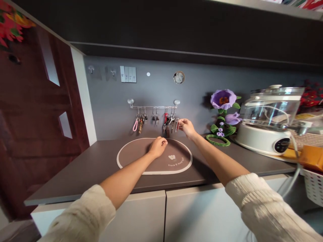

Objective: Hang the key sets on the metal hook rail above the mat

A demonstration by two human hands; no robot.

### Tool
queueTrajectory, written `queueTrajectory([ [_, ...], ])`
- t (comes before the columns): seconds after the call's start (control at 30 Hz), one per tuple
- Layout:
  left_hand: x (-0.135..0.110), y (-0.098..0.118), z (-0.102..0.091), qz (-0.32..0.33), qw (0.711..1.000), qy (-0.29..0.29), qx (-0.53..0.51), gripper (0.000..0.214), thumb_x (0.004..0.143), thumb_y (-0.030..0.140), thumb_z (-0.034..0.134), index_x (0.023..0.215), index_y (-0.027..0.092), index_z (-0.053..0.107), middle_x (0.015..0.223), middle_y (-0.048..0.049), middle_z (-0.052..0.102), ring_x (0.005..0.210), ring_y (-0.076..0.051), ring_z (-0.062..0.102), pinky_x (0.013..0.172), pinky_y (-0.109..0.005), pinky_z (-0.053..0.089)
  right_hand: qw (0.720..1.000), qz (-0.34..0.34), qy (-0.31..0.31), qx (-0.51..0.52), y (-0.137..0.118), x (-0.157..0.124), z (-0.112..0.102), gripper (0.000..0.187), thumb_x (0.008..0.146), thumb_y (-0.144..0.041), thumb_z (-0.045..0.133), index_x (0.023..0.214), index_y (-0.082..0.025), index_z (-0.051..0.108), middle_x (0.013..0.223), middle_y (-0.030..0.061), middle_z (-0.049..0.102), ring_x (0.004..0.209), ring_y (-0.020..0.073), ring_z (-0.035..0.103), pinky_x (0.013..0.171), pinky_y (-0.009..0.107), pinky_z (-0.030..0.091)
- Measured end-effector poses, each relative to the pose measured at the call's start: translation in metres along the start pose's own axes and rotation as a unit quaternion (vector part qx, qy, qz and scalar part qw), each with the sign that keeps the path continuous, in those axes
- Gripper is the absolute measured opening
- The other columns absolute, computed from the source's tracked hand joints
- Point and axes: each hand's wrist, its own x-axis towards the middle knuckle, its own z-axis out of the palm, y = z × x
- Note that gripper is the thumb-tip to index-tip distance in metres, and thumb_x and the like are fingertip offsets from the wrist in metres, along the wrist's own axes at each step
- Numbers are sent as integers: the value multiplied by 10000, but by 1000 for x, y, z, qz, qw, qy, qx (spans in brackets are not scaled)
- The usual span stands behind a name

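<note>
One person's right hand (186, 127) pinches a red-and-silver key fob (177, 125) by the right end of the far rail (153, 107), where a light, steady grip clear of neighbouring keys (172, 120) should serve best, while the left hand (158, 147) curls loosely above the oval mat (136, 153), any contents hidden.

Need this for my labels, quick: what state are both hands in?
Left hand: loosely closed over the brown mat, nothing visible in it.
Right hand: closed, holding a red keychain beside the hanging keys.
</note>
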Motion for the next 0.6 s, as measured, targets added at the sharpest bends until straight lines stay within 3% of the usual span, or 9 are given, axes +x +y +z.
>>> queueTrajectory([
  [0.23, 0, 2, -1, -7, 1000, -12, 9, 182, 770, 211, 452, 765, 166, 629, 774, -29, 559, 707, -116, 504, 700, -243, 404, 995, 59, 70, -43, -24, 38, 6, 118, 748, -81, 456, 661, -147, 501, 523, -18, 523, 473, 70, 503, 534, 217, 454],
  [0.6, 2, 4, -1, -9, 1000, -20, 18, 181, 772, 205, 451, 764, 169, 628, 771, -26, 554, 723, -115, 502, 702, -241, 401, 988, 98, 93, -74, -22, 63, 9, 144, 769, -108, 469, 633, -139, 503, 494, -8, 527, 433, 69, 495, 500, 217, 444],
])
